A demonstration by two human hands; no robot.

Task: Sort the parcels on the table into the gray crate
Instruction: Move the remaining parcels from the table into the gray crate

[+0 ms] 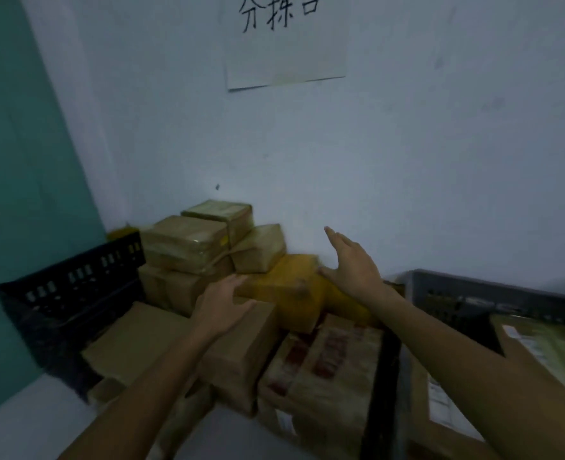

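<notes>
I see a yellow parcel point(284, 287) lying atop the box pile, its long axis running from near left toward the far-right wall, blurred. The pile sits on a pale table point(25, 423) against a white wall, black crate point(68, 287) left, gray crate point(473, 293) right. My left hand point(223, 302) touches the parcel's near-left edge, fingers spread; my right hand point(354, 260) is open at its far end, gripping nothing.

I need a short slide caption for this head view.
Both open hands, left hand and right hand, reach for a yellow parcel beside the gray crate.
</notes>
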